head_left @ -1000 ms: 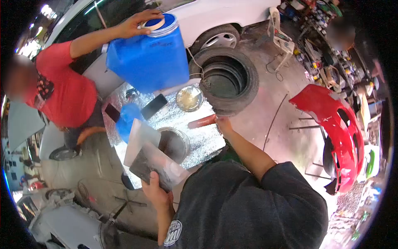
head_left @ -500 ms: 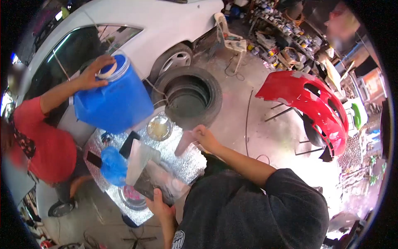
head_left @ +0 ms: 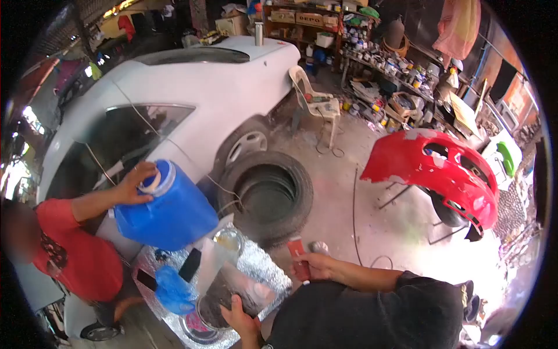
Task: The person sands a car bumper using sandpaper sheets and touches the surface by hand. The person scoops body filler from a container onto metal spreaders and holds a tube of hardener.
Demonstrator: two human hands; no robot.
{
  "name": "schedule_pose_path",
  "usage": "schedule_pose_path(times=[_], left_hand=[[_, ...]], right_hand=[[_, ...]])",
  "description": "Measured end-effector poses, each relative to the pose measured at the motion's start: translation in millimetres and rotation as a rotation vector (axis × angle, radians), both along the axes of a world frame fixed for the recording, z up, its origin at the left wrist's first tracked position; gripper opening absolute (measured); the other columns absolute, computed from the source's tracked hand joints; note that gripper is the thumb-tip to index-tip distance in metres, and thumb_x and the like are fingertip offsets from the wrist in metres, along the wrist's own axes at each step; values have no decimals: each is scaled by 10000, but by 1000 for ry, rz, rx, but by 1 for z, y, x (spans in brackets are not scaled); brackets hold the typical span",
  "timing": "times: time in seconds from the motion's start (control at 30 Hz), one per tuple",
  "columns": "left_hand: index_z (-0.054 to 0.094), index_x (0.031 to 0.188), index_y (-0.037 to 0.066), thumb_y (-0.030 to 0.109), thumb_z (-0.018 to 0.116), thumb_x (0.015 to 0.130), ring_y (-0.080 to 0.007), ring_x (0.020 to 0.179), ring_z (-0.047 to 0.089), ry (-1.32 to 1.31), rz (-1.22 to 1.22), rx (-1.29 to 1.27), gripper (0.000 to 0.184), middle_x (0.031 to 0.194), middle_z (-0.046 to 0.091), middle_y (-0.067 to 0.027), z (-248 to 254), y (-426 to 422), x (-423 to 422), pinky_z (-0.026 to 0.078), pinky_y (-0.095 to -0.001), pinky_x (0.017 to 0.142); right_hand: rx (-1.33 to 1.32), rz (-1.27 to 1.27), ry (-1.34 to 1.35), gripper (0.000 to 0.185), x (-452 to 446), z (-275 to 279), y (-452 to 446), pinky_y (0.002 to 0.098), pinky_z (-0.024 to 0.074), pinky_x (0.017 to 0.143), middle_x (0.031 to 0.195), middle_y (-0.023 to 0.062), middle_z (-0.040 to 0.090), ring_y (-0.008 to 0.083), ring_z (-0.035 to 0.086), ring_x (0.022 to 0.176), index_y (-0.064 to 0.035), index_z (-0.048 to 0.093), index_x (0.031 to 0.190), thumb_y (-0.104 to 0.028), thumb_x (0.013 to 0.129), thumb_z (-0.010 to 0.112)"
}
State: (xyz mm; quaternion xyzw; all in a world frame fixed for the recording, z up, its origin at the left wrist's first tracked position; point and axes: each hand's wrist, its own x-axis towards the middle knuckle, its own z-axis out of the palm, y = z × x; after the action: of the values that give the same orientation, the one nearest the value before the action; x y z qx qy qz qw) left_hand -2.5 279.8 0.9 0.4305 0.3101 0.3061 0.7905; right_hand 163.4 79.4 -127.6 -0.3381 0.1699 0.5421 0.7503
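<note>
My left hand (head_left: pixel 243 321) grips a dark grey, shiny object (head_left: pixel 232 294) with its thumb on top; its exact kind is unclear. Pale translucent plastic (head_left: pixel 210 264) adjoins its far end. In my right hand (head_left: pixel 317 266) is a small, flattened red tube (head_left: pixel 299 256), held upright near the foil-covered table (head_left: pixel 268 273). Beside the grey object lies a crumpled blue plastic bag (head_left: pixel 173 291). A round container with pink contents (head_left: pixel 197 327) is partly hidden below it, and a clear round tub (head_left: pixel 229 239) stands at the table's far side.
A person in a red shirt (head_left: pixel 81 250) has a hand on a large blue jug (head_left: pixel 168 212) at the table's far left. Beyond are a tire (head_left: pixel 296 203), a white car (head_left: pixel 203 87) and a chair (head_left: pixel 317 104). A red bumper (head_left: pixel 407 154) stands on supports at right.
The view has tilted up, showing more of the car and shelves. My right hand has turned the red tube more upright and moved it away from the grey object, which my left hand still holds.
</note>
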Motion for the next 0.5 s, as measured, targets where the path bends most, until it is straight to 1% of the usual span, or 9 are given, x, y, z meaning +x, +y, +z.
schedule_pose_path(times=[0.07, 0.1, 0.17, 0.2, 0.3, 0.37, 0.4, 0.43, 0.5], left_hand=[[412, 1394, -50, 70, 603, 903, -285, 1151, 571, 34, 68, 2, 540, 1309, 551, -166, 2, -16, 22, 465, -395, 995], [414, 1391, -48, 65, 601, 905, -281, 1146, 573, -2, 70, 3, 534, 1304, 553, -165, 1, -25, 34, 466, -396, 993], [418, 1386, -45, 55, 598, 907, -275, 1136, 578, -65, 81, 2, 521, 1294, 558, -162, -2, -46, 59, 469, -396, 990], [417, 1387, -42, 52, 598, 908, -272, 1127, 581, -55, 88, -4, 520, 1290, 560, -160, -1, -59, 72, 471, -396, 987], [420, 1386, -34, 47, 597, 911, -265, 1103, 588, -6, 97, -27, 514, 1275, 566, -153, -2, -97, 114, 475, -394, 978], [429, 1381, -29, 49, 596, 911, -261, 1089, 591, 44, 100, -55, 505, 1264, 572, -146, -6, -120, 136, 476, -390, 973], [442, 1371, -25, 50, 597, 911, -255, 1077, 594, 45, 124, -89, 491, 1244, 583, -134, 6, -136, 149, 475, -381, 970], [450, 1364, -19, 56, 599, 912, -247, 1072, 597, 85, 163, -100, 481, 1222, 594, -124, 10, -148, 160, 477, -373, 964], [452, 1360, -16, 63, 599, 916, -237, 1063, 601, 32, 187, -78, 474, 1202, 602, -118, 5, -163, 172, 483, -370, 951]], right_hand=[[-12, 5, -66, 251, 31, 8, -18, 468, 563, 855, 1059, 144, 649, 272, 661, 971, -55, 510, 1175, -199, 980, 572], [26, -31, -148, 275, 50, 24, -22, 474, 563, 853, 1069, 133, 651, 269, 654, 1006, -84, 499, 1208, -227, 984, 570], [103, -96, -302, 326, 97, 73, -33, 488, 563, 848, 1089, 111, 654, 263, 641, 1076, -141, 477, 1274, -282, 993, 566], [117, -66, -330, 347, 115, 89, -40, 491, 555, 877, 1092, 104, 647, 244, 638, 1054, -170, 435, 1299, -336, 1010, 532], [-81, 120, -114, 353, 162, 42, -65, 460, 546, 856, 1083, 99, 634, 221, 638, 977, -180, 429, 1292, -394, 1019, 501], [-99, 189, -146, 349, 171, 12, -78, 441, 536, 827, 1071, 95, 627, 209, 629, 933, -169, 456, 1270, -410, 1021, 494], [-110, 229, -164, 349, 178, 4, -84, 432, 531, 813, 1065, 92, 623, 203, 624, 911, -163, 470, 1259, -419, 1022, 490], [-72, 254, -162, 339, 184, 5, -86, 422, 528, 802, 1058, 90, 622, 201, 622, 906, -153, 478, 1253, -403, 1025, 491], [3, 311, -176, 320, 201, 18, -87, 402, 521, 778, 1043, 85, 620, 199, 618, 897, -132, 495, 1242, -373, 1031, 492]])
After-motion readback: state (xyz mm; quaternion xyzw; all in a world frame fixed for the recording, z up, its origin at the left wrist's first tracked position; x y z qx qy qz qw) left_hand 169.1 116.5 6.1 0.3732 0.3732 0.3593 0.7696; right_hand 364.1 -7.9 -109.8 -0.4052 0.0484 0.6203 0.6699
